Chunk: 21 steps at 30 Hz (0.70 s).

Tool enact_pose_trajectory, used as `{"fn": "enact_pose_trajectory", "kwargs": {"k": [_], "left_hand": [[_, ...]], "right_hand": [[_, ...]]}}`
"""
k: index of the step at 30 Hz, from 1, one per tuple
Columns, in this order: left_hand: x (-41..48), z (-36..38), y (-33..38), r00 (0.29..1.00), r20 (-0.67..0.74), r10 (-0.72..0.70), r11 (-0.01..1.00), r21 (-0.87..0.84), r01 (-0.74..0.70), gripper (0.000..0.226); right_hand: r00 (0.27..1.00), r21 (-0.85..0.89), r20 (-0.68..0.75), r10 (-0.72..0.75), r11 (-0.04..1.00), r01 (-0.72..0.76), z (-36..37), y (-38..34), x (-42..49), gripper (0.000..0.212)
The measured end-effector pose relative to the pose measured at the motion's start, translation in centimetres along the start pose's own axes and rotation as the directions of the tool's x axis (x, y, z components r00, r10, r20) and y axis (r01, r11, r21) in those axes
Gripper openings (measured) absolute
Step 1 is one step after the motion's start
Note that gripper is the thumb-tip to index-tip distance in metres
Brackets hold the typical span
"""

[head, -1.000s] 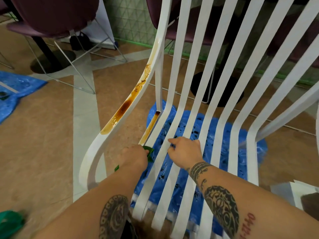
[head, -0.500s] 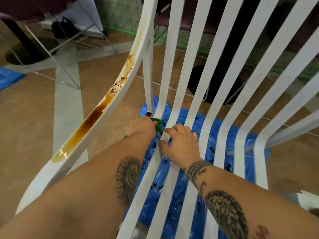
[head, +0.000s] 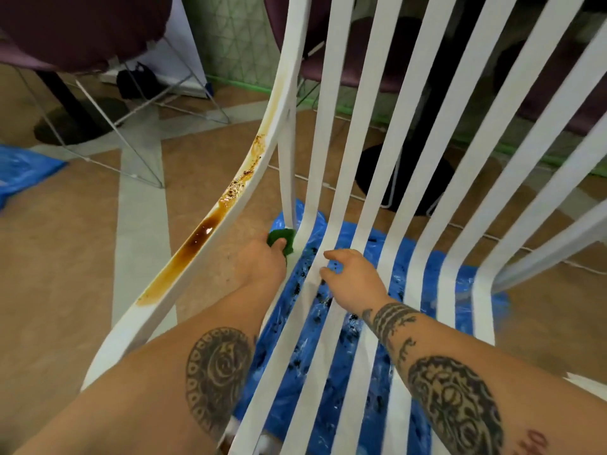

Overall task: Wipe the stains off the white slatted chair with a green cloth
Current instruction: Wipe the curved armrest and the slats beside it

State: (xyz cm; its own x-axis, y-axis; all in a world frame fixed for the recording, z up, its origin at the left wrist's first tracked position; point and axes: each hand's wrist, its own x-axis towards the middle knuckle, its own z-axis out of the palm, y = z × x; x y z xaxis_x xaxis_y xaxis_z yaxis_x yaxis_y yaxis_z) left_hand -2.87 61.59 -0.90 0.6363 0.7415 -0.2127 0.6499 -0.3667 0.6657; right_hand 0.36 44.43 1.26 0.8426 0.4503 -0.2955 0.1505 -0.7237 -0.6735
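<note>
Left grip (head: 261,262) has moved away from right grip (head: 356,279), up the slat. Left: fingers curled round green cloth (head: 281,238), pressed at a slat bend of white slatted chair (head: 326,93). Right: pinching a slat. Brown stain (head: 197,239) on outer rail.

The floor (head: 65,274) is tan, crossed by grey strips (head: 141,224). One blue sheet (head: 501,307), speckled black, lies in the middle, and another (head: 23,172) at left. Behind stand purple chairs (head: 82,24) on wire legs (head: 108,123), black round bases (head: 427,182), a white panel (head: 177,54) and a green mesh wall (head: 230,37).
</note>
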Motion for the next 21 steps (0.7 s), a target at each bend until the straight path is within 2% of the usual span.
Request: {"fn": "enact_pose_trajectory", "kwargs": {"k": [2,4,7,8,9,11,12,13,16,19,21], "left_hand": [[-2.7,-2.3,1.4,1.000,-0.010,-0.006,0.992,-0.123,0.005,0.021],[-6.1,-3.9,3.1,1.000,0.014,-0.019,0.960,-0.277,0.022,0.019],[-11.3,-4.2,5.0,0.978,0.195,-0.074,0.821,-0.546,0.170,0.041],[-13.2,-4.3,5.5,0.955,0.283,-0.091,0.789,-0.565,0.242,0.053],[-15.0,-4.3,6.1,0.925,0.365,-0.103,0.743,-0.590,0.315,0.066],[-18.4,-4.3,6.9,0.838,0.533,-0.117,0.604,-0.631,0.486,0.093],[-19.9,-4.4,6.9,0.809,0.578,-0.104,0.581,-0.625,0.521,0.099],[-21.2,-4.7,6.8,0.817,0.572,-0.077,0.614,-0.618,0.491,0.093],[-22.7,-4.9,4.4,0.904,0.421,-0.077,0.829,-0.477,0.292,0.068],[-22.3,-6.2,0.7,0.932,0.346,-0.106,0.909,-0.346,0.232,0.056],[-21.3,-7.8,-2.1,0.959,0.267,-0.095,0.962,-0.224,0.158,0.050]], "right_hand": [[0.997,0.181,-0.043,0.060,0.982,-0.051,-0.3,-0.8,-1.9,0.040],[0.994,0.426,-0.034,0.106,0.901,-0.082,-0.5,-2.1,-4.1,0.042],[0.988,0.763,0.074,0.135,0.630,-0.143,-0.9,-3.7,-7.7,0.044],[0.986,0.804,0.086,0.144,0.575,-0.154,-1.1,-3.7,-8.8,0.042],[0.984,0.813,0.066,0.165,0.563,-0.149,-1.2,-3.4,-9.8,0.040],[0.970,0.780,-0.018,0.244,0.610,-0.139,-1.7,-2.0,-11.5,0.047],[0.956,0.752,-0.063,0.287,0.643,-0.143,-1.9,-1.3,-12.4,0.049],[0.943,0.730,-0.103,0.317,0.668,-0.145,-2.2,-0.7,-13.2,0.045],[0.917,0.618,-0.190,0.352,0.769,-0.167,-2.6,0.0,-15.4,0.031],[0.913,0.560,-0.186,0.362,0.803,-0.204,-1.8,-0.6,-16.2,0.026],[0.928,0.514,-0.128,0.351,0.823,-0.241,-0.3,-1.9,-15.9,0.021]]}}
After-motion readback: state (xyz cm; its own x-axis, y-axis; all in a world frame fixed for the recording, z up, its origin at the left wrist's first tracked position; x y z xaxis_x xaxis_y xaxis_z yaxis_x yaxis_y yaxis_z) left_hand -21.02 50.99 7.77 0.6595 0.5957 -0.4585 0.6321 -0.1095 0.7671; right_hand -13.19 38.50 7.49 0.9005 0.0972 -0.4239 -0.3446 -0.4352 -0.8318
